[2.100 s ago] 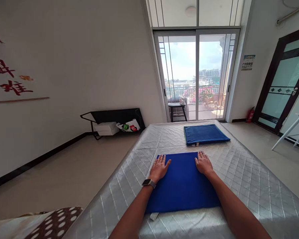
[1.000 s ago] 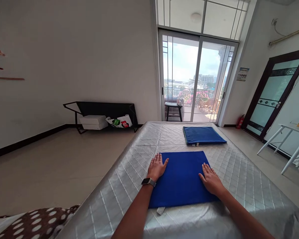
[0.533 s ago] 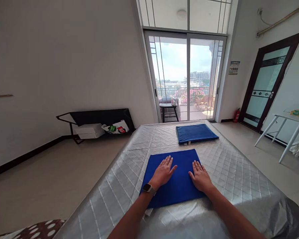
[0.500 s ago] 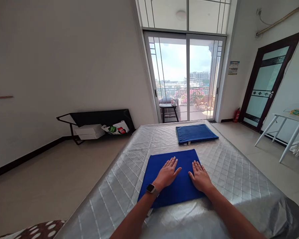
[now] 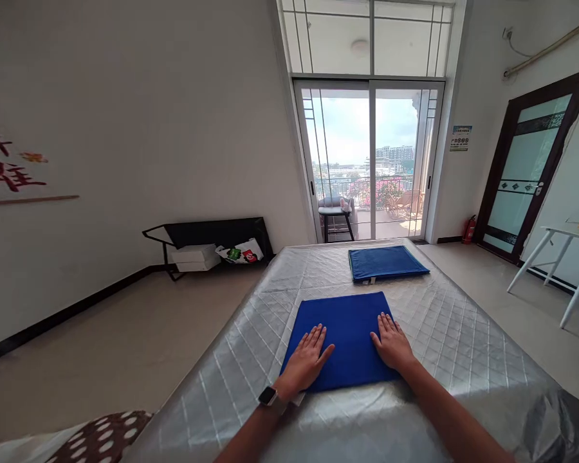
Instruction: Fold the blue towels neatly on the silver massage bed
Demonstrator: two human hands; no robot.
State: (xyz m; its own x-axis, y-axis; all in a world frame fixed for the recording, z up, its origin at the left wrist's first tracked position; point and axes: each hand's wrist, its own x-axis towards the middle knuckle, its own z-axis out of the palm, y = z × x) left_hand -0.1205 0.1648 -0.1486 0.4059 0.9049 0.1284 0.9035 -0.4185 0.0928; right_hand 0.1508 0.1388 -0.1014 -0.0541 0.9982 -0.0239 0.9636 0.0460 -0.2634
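I view the blue cloth (image 5: 347, 321) flat on the silver bed (image 5: 241, 366), which extends past its side edges. Left hand (image 5: 307, 361) and right hand (image 5: 392, 342) lie on it, fingers straight, gripping nothing. Beyond it: second cloth (image 5: 388, 262), tag (image 5: 372, 280) illegible; far left of it, red writing (image 5: 12, 177), "难" legible.

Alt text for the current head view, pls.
A person's left hand and right hand rest palm-down with fingers stretched out on a flat blue cloth, which lies on a silver quilted cover. Another blue cloth lies beyond it, with sliding glass doors in the background.
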